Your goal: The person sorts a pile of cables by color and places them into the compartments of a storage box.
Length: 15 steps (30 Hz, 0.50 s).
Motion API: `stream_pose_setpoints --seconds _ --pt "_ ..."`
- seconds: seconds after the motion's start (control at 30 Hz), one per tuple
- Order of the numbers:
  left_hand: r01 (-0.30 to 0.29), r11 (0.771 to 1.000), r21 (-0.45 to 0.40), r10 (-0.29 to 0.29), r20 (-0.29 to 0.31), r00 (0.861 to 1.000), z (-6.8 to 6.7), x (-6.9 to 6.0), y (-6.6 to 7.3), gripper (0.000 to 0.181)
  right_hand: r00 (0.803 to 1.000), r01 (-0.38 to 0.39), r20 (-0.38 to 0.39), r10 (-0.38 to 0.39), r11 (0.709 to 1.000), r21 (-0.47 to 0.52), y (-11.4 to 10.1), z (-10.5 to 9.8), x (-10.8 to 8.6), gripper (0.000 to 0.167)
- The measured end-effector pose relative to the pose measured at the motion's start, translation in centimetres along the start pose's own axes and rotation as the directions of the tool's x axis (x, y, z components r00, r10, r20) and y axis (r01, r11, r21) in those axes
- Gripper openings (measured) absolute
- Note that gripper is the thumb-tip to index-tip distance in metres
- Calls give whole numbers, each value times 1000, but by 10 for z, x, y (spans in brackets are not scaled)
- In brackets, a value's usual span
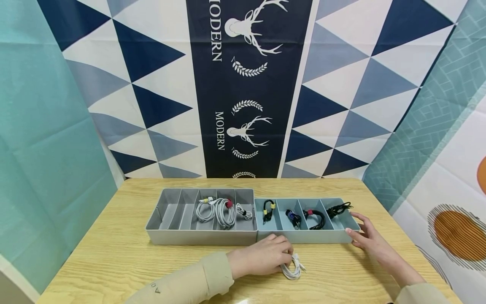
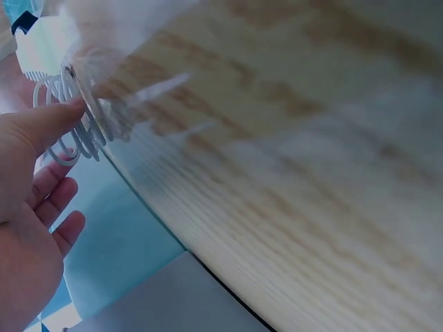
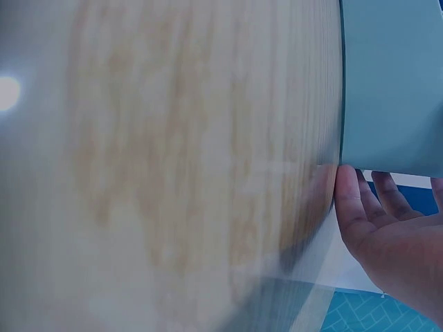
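Note:
Low over the table, my left hand pinches a coiled white cable between thumb and fingers. In the left wrist view the cable loops show at the thumb tip, while the other fingers lie loosely bent below. My right hand touches the right end of the blue divided box, its thumb at the front corner. Fairly straight fingers meet the box's end in the right wrist view. Black cables, bundled with coloured ties, lie in the blue box's compartments.
A grey divided box stands against the blue box's left end. It holds several coiled white cables in its right-hand compartments. Both boxes sit on a wood-grain table, with patterned cloth hanging behind.

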<state>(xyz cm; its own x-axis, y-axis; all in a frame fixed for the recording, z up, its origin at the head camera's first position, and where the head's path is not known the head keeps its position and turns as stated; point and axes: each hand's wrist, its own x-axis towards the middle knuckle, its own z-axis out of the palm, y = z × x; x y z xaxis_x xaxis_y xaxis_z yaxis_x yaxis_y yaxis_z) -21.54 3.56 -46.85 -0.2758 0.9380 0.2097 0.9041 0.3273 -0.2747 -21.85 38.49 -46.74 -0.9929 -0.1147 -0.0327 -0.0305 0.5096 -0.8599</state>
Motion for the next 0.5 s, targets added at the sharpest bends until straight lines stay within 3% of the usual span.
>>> stream_pose_setpoints --seconds 0.5 --pt "-16 1000 26 17 -16 1000 -8 -6 1 22 1000 -11 8 11 1000 16 -3 -1 -1 70"
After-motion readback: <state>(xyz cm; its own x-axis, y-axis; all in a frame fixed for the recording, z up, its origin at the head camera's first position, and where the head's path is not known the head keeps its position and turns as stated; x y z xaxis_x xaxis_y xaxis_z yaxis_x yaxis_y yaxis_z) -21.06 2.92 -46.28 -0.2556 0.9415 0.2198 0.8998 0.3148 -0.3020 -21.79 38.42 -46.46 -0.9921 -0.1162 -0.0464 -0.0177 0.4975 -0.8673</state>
